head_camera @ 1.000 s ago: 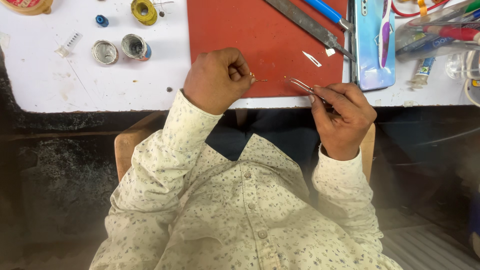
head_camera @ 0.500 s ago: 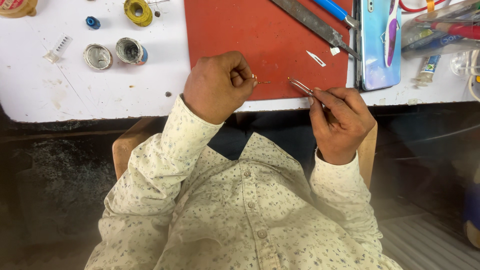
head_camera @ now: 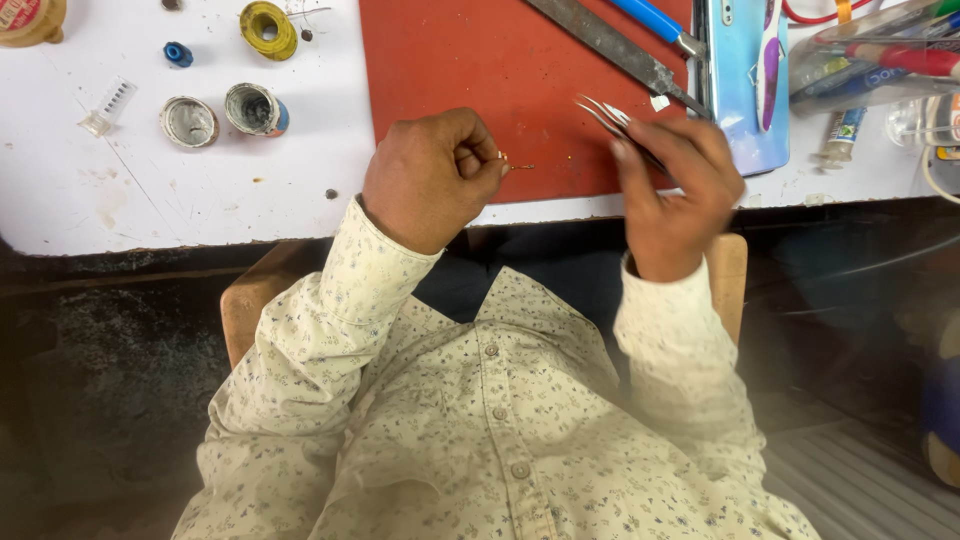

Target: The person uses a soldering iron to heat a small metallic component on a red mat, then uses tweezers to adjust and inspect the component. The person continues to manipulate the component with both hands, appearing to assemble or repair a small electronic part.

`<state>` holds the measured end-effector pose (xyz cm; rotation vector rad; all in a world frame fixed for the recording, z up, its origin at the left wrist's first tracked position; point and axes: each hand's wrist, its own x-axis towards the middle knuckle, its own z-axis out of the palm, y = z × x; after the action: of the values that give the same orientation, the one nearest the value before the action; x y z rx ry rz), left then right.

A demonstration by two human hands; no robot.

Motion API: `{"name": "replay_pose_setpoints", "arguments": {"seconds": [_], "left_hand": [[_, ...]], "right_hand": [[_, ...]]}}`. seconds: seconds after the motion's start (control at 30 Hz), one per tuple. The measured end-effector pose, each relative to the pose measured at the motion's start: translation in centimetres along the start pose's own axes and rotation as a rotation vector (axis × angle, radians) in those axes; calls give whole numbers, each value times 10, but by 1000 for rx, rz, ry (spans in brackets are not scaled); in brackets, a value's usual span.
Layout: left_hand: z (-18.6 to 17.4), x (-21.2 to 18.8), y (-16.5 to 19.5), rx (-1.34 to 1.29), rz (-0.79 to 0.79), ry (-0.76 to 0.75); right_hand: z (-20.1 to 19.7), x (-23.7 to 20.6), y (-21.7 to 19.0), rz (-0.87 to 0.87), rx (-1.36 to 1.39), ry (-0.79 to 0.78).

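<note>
Item: our left hand (head_camera: pixel 432 180), fingers curled, pinches a small gold piece (head_camera: pixel 515 165) at thumb and forefinger; it juts rightward, long axis level, over the red mat (head_camera: pixel 470 70).
Item: our right hand (head_camera: pixel 675 190) grips tweezers (head_camera: pixel 610 120), tips pointing up-left, blurred, apart from the piece.

The right hand (head_camera: pixel 680 190) is blurred, so its fingers cannot be told apart clearly, and it hides the rear part of the tweezers (head_camera: pixel 605 118). The small gold piece (head_camera: pixel 515 166) pinched by the left hand (head_camera: pixel 430 180) is too small to tell what it is; the fingers cover one end of it. The top edge cuts off the metal file (head_camera: pixel 620 50), the blue-handled tool (head_camera: pixel 655 20) and the tan container (head_camera: pixel 30 20). The plastic bag (head_camera: pixel 880 60) of pens runs out of the right edge. The area under the tabletop (head_camera: pixel 150 200) is dark.
</note>
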<state>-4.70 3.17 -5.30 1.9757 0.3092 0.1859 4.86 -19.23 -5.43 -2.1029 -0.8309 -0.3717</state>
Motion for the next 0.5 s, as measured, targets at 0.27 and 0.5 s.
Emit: {"name": "replay_pose_setpoints", "arguments": {"seconds": [0.27,0.5], "left_hand": [[0,-3,1,-30,34,18],[1,-1,-3,-1,42,20]], "right_hand": [[23,29,10,-147,-63,-82],[-16,3,15,260,156,-62]]}}
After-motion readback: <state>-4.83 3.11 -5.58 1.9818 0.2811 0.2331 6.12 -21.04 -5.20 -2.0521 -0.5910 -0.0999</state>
